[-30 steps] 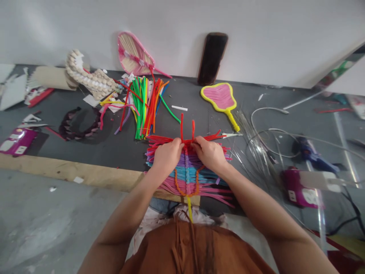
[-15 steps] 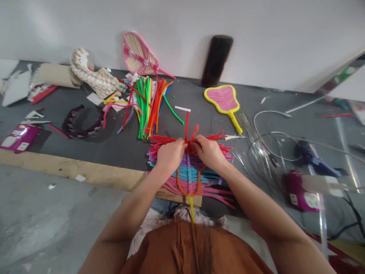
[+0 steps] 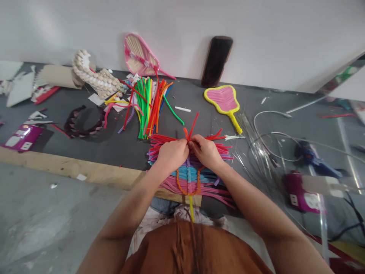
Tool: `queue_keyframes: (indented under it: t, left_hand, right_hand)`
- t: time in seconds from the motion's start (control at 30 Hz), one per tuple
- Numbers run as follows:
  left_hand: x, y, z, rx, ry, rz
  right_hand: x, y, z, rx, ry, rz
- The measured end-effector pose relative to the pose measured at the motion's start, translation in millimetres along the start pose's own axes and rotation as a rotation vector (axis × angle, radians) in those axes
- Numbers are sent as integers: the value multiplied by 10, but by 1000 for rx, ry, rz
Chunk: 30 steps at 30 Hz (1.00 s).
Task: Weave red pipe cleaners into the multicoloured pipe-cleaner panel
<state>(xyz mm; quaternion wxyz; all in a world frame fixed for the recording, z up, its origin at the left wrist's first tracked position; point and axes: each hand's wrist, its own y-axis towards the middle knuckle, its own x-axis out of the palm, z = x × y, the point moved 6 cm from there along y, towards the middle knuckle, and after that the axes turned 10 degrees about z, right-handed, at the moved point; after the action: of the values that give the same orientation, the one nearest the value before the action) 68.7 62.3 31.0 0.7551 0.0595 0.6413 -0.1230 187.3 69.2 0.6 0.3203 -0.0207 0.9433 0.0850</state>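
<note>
A leaf-like mat of pipe cleaners [image 3: 209,175], in rows of red, purple, blue and pink, lies at the table's front edge. A twisted spine runs down its middle, with an orange loop [image 3: 178,182] around it and a yellow stem [image 3: 191,208] at the near end. At the far end of the spine, my left hand [image 3: 173,154] and my right hand [image 3: 207,151] meet, fingertips pinched on a red pipe cleaner [image 3: 194,125]. One long end leans up to the right; a shorter orange-red end [image 3: 186,132] pokes up at the left. The pinch point itself is partly hidden.
Behind lie a bundle of coloured pipe cleaners [image 3: 146,106], a pink-and-yellow fan [image 3: 224,99] and a leaning phone [image 3: 217,61]. A dark braided ring [image 3: 82,121] lies left. Clear strands [image 3: 258,146], a glue gun [image 3: 316,158] and a purple power strip [image 3: 302,192] lie right.
The two red ends above my fingers have swapped sides: the long end now leans right and the short one stands left. My hands have stayed nearly in place.
</note>
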Motion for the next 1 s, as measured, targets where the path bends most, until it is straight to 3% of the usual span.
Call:
queue_keyframes:
  t: [0.13, 0.4, 0.57, 0.8, 1.0]
  left_hand:
    - [-47, 32, 4, 35, -87, 30]
    - [-36, 106, -69, -40, -194, 16]
    - [-10, 101, -120, -100, -332, 11]
    - [145, 70, -300, -294, -554, 66]
    - [115, 19, -344, -366, -673, 83]
  right_hand:
    - [-14, -16, 19, 38, 101, 11]
    - [59, 37, 56, 223, 631, -143]
    - [-25, 69, 87, 265, 611, -99]
    - [-40, 35, 197, 380, 602, -56]
    - [-31, 38, 214, 392, 627, -70]
